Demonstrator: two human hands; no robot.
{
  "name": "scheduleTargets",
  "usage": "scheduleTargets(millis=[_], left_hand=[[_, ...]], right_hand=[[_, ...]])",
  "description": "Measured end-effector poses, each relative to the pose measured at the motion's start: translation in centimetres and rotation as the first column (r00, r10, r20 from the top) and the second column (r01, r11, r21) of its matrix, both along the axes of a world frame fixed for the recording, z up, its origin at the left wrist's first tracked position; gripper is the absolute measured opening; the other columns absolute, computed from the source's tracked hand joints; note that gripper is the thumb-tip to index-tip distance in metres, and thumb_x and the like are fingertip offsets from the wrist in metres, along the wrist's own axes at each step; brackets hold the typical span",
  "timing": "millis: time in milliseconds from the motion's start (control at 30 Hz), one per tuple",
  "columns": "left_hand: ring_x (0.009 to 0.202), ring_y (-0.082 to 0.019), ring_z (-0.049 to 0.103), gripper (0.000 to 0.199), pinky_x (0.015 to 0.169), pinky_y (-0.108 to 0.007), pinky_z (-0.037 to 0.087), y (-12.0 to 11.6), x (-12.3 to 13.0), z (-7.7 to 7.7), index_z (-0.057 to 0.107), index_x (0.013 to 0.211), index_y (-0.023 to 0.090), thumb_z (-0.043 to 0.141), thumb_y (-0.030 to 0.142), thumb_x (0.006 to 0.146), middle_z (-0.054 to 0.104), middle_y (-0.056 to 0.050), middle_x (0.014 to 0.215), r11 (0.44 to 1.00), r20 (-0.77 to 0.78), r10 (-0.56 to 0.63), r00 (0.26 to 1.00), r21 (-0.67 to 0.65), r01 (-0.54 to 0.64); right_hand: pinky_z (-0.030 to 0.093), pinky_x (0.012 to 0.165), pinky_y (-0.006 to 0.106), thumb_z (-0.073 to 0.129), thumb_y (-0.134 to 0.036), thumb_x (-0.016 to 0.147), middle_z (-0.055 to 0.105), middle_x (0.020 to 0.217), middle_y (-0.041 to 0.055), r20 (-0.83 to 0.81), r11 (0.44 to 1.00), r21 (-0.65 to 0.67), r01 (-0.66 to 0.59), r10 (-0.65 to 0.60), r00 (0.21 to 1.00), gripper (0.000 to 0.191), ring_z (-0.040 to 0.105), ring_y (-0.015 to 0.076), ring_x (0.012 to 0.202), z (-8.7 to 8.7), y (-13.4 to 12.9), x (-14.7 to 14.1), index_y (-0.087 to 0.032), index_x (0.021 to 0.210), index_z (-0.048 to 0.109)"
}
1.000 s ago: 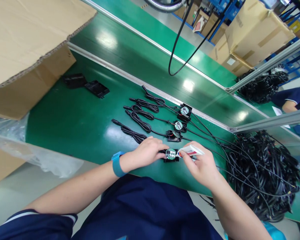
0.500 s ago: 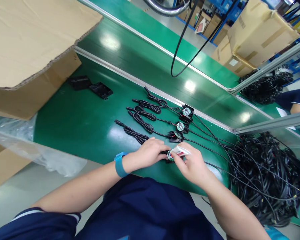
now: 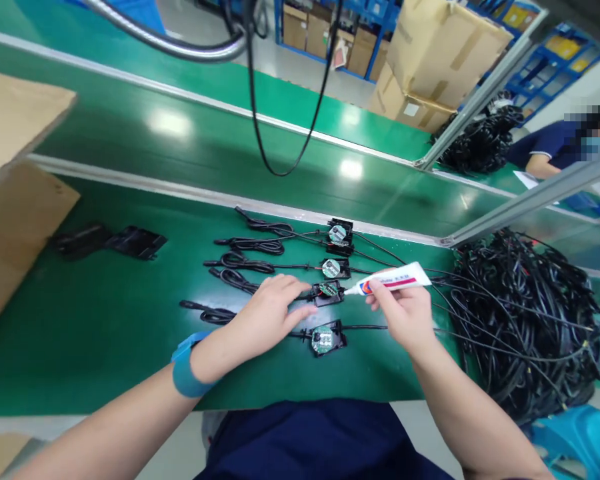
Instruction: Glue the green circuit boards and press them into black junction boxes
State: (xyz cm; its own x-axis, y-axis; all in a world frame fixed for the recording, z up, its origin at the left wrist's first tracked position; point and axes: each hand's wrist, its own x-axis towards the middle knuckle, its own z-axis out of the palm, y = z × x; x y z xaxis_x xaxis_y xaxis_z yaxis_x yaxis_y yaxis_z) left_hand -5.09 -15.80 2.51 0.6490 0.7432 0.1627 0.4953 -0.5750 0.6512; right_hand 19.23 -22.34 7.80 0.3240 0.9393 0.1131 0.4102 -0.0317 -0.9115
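Observation:
My right hand (image 3: pixel 407 313) grips a white tube (image 3: pixel 403 275) with red and blue print. The tube's narrow nozzle points left at the right end of a small black housing (image 3: pixel 325 301), which has a tilted green circuit board in it. Beside that housing's left end, my left hand (image 3: pixel 267 313) has thumb and forefinger apart around its cable end, and whether they touch it I cannot tell. Closer to me lies another black housing (image 3: pixel 339 342) with a round circuit board (image 3: pixel 323 339). Farther off are more housings with round boards, such as this housing (image 3: pixel 345 269).
Coiled black cables (image 3: pixel 250 263) lie left of the housings. A large tangle of black cables (image 3: pixel 525 327) is heaped at right. Black plastic parts (image 3: pixel 135 241) and a cardboard box (image 3: pixel 25 233) are at left. A black cable loop (image 3: pixel 280 173) hangs overhead. Another person's arm (image 3: pixel 543 165) shows beyond the frame.
My hands have moved away from the nearest housing to the one behind it. The tube now points left at that housing, and my left fingers have spread. The camera view has shifted.

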Motion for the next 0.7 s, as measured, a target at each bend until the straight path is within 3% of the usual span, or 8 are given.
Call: scheduleTargets(millis=[100, 267, 433, 700], left_hand=[[0.089, -0.023, 0.063, 0.038, 0.083, -0.037, 0.049, 2.2, 2.6, -0.4, 0.069, 0.099, 0.017, 0.067, 0.053, 0.087, 0.068, -0.007, 0.092, 0.994, 0.0, 0.054, 0.999, -0.091, -0.054], [0.06, -0.015, 0.055, 0.037, 0.058, -0.027, 0.041, 3.1, 4.8, -2.0, 0.07, 0.096, 0.017, 0.076, 0.05, 0.078, 0.06, 0.002, 0.066, 0.925, -0.021, 0.13, 0.991, -0.358, -0.129], [0.061, -0.013, 0.051, 0.034, 0.058, -0.025, 0.04, 2.7, 4.9, -3.1, 0.071, 0.094, 0.02, 0.082, 0.042, 0.07, 0.057, 0.005, 0.065, 0.865, 0.074, 0.219, 0.973, -0.477, -0.158], [0.063, -0.012, 0.05, 0.029, 0.061, -0.024, 0.04, 1.8, 5.0, -3.3, 0.069, 0.091, 0.021, 0.084, 0.031, 0.068, 0.055, 0.006, 0.067, 0.873, 0.118, 0.234, 0.965, -0.462, -0.155]], right_hand=[[0.055, 0.051, 0.027, 0.068, -0.042, 0.088, 0.072, 0.068, 0.007, 0.001, 0.999, -0.004, -0.046, 0.046, 0.999, 0.029, 0.067, 0.0178, 0.057, -1.2, 1.4, -0.1, -0.015, 0.078, 0.074], [0.051, 0.049, 0.026, 0.065, -0.039, 0.089, 0.07, 0.064, 0.0059, -0.019, 0.994, -0.06, -0.086, 0.085, 0.996, 0.029, 0.064, 0.0167, 0.054, -2.9, 2.7, 0.4, -0.015, 0.075, 0.073], [0.047, 0.049, 0.024, 0.064, -0.037, 0.089, 0.067, 0.06, 0.0044, 0.034, 0.989, -0.095, -0.114, 0.118, 0.992, 0.03, 0.061, 0.015, 0.053, -3.8, 3.4, 0.7, -0.016, 0.068, 0.069], [0.042, 0.052, 0.024, 0.061, -0.03, 0.09, 0.064, 0.063, 0.003, 0.17, 0.972, -0.039, -0.232, 0.235, 0.957, 0.028, 0.059, 0.0152, 0.059, -4.6, 4.0, 0.0, -0.019, 0.064, 0.061]])
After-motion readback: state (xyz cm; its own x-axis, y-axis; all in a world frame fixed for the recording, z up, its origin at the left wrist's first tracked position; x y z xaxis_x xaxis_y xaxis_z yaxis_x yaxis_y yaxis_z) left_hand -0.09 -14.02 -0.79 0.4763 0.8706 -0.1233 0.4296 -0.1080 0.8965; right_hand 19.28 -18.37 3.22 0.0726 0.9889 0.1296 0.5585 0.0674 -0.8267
